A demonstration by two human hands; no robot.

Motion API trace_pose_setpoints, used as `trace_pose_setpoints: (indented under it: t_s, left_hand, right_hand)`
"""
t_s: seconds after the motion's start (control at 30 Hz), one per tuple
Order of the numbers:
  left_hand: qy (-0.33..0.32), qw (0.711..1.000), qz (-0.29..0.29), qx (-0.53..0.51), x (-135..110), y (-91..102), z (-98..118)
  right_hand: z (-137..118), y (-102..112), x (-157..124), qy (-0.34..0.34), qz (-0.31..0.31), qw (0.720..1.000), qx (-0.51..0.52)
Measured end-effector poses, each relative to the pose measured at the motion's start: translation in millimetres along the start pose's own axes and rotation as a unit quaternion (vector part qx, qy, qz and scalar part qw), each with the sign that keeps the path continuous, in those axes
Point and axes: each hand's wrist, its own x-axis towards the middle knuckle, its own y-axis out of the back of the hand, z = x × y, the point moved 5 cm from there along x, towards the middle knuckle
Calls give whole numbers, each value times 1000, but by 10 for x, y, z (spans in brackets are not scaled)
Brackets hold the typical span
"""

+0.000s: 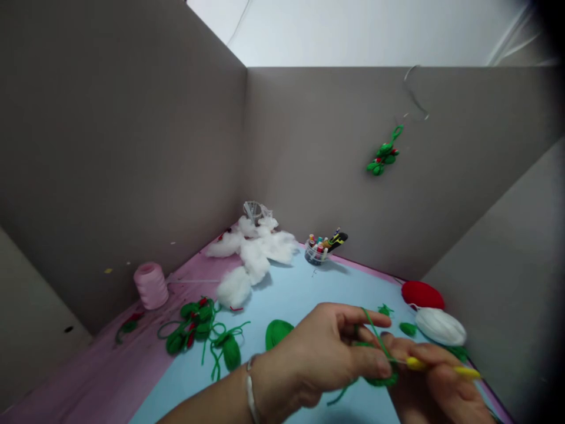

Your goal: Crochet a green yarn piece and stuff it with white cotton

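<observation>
My left hand [326, 353] is closed on a small green crochet piece [382, 380], pinched between thumb and fingers. A strand of green yarn [374, 330] runs over its raised index finger down to the piece. In my right hand [445, 377] is a crochet hook [465, 372] with a yellow handle, its thin metal shaft reaching to the work by my left thumb. The hook's tip is hidden at the yarn. A loose green tail hangs below the piece. Behind my left wrist lies a green yarn ball [278, 334], partly covered.
White stuffing [253, 259] spreads across the back left. A pink thread cone [150, 286] stands left, near green crocheted pieces [194, 324]. A tub of pens and tools [318, 252] sits at the back. Red yarn [422, 294] and white yarn [441, 326] lie right. A green ornament [383, 158] hangs on the partition.
</observation>
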Motion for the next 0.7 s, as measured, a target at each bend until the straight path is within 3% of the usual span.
trace_pose_setpoints:
  t_s: [0.13, 0.2, 0.43, 0.7]
  left_hand:
    - [-27, 999, 28, 26, 27, -10, -41]
    - [-40, 998, 36, 37, 23, -11, -36]
    - [-71, 977, 157, 126, -42, 38, 86]
    - [-109, 972, 142, 149, -56, 3, 153]
  right_hand:
    - [-87, -59, -96, 122, 149, 978, -83]
    - [-102, -49, -113, 136, 186, 969, -95]
    - [-68, 47, 63, 52, 105, 993, -9]
    - [-39, 172, -52, 39, 91, 995, -30]
